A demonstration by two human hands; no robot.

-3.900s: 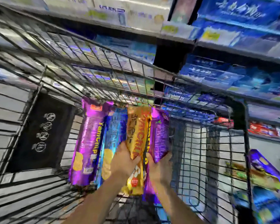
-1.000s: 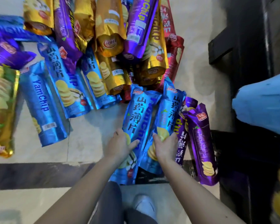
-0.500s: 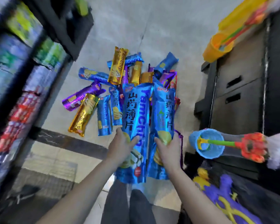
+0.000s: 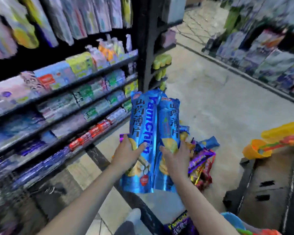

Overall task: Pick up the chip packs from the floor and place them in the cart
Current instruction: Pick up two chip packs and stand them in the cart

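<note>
Two long blue chip packs are held upright in front of me. My left hand (image 4: 128, 154) grips the left blue pack (image 4: 142, 126) near its lower half. My right hand (image 4: 176, 158) grips the right blue pack (image 4: 170, 122) beside it; the two packs touch along their sides. Behind and below them a pile of purple, red and blue chip packs (image 4: 202, 160) lies on the floor. The cart is not in view.
Stocked shelves (image 4: 66, 99) run along the left, ending at a dark post (image 4: 145, 48). A dark crate (image 4: 265, 189) with orange and yellow toys (image 4: 268, 145) stands at the right. A purple pack (image 4: 180, 224) lies near my feet. Tiled aisle floor (image 4: 219, 107) stretches ahead.
I have lifted both blue packs off the floor pile and the view has swung left and up; the shelves now fill the left, and the pile sits lower behind the packs.
</note>
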